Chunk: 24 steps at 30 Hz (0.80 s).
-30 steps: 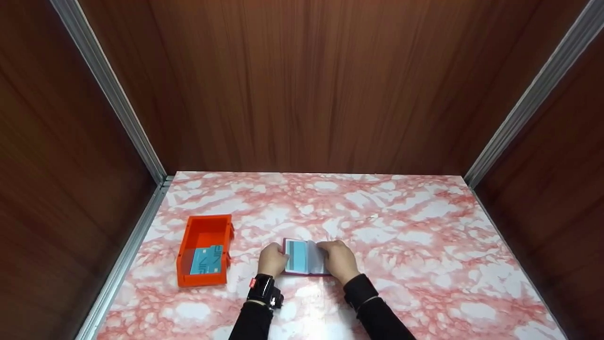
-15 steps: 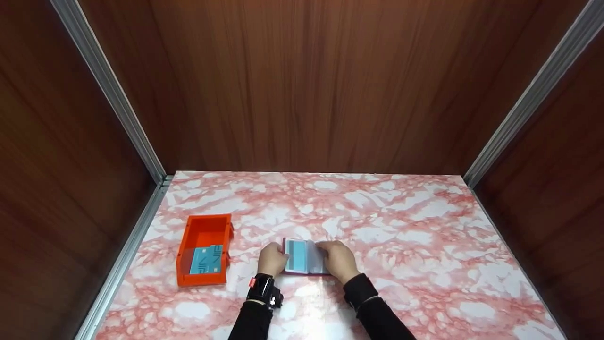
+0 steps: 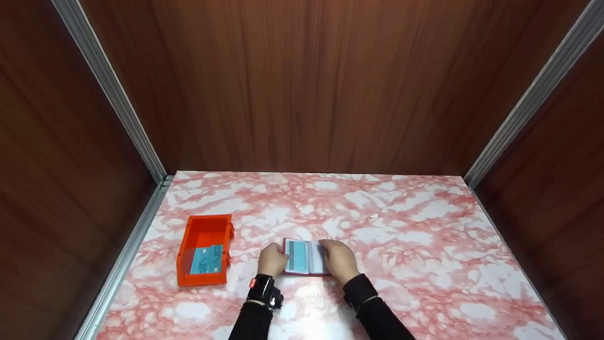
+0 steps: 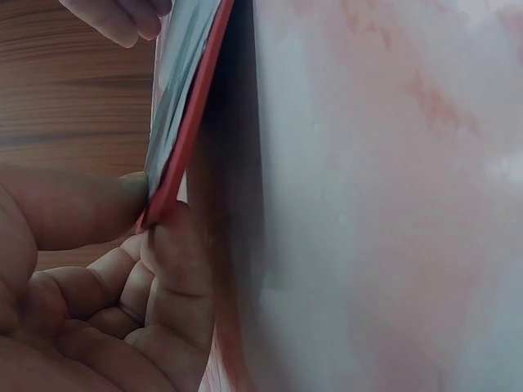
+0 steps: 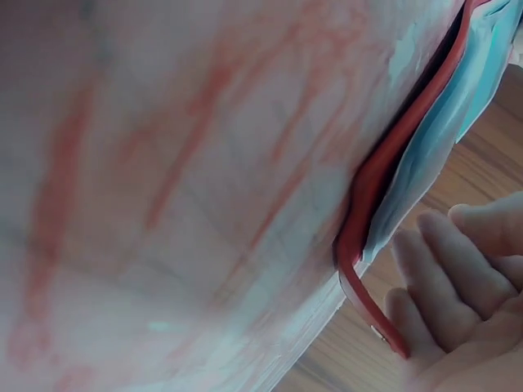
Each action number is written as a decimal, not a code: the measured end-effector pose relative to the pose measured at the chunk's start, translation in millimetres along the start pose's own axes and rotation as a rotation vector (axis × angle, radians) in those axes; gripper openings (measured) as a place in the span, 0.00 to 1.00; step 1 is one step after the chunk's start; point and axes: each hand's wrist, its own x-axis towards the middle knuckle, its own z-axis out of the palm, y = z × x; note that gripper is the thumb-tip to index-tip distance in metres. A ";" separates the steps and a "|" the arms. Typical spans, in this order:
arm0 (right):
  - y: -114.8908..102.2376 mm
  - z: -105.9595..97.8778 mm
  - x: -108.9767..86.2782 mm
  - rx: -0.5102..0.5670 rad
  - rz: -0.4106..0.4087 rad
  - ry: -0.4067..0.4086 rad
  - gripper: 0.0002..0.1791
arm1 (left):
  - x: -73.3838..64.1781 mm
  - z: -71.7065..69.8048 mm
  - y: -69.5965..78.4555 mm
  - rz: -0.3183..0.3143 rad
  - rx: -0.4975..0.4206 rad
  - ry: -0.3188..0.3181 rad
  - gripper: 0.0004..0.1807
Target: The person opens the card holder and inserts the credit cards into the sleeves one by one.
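A small card holder [image 3: 297, 273] with a red cover and clear sleeves lies spread flat on the table. A blue card [image 3: 297, 255] with a dark stripe shows in its left sleeve. My left hand [image 3: 272, 260] pinches the cover's left edge, thumb above and fingers beneath, as the left wrist view shows. My right hand [image 3: 341, 261] holds the right side, its fingers at the edge of the sleeves. In the right wrist view the cover's red flap [image 5: 372, 306], with a metal snap, runs up against that hand. Part of the right side is hidden under the hand.
An orange open-front bin [image 3: 207, 222] stands on the left of the table, with several blue cards [image 3: 206, 260] in its front part. The pink-and-white marbled table [image 3: 415, 226] is enclosed by brown wood-grain walls [image 3: 306, 85] with metal corner rails.
The clear sleeve that stood raised at my right fingers has gone down toward the right cover. My right fingers have drawn slightly right. My left hand and the bin have stayed put.
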 end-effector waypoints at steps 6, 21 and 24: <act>2.7 1.7 -0.8 -0.034 -0.012 0.005 0.13 | -0.7 0.1 -0.5 0.007 0.012 0.003 0.08; -5.4 -0.7 0.6 -0.022 -0.081 -0.035 0.12 | 0.4 0.7 -0.5 0.007 0.011 0.005 0.09; -6.1 -1.0 0.6 -0.028 -0.095 -0.044 0.13 | 0.2 0.7 -0.4 -0.001 0.011 0.001 0.09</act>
